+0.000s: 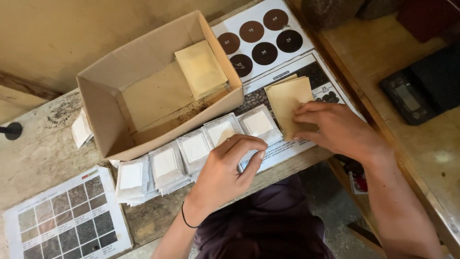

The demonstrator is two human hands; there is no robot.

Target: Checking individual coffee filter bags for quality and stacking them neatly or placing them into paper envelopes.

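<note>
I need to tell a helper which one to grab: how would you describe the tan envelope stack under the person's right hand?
Find the open cardboard box; right of it lies a printed sheet. On it, under the right hand, sits the tan envelope stack, plain brown, unlike the silvery white-labelled packets.

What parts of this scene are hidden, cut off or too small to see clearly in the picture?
All in the head view:
- Printed chart under the tan envelopes: its middle is hidden by the envelopes and the right hand.
- Silver packets: the pile beneath the left hand is covered, so it cannot be counted.
- Cardboard box: its near wall hides part of the floor inside.
- Grey sample card: cut off by the bottom edge.
- Black device: screen too blurred to read.
</note>
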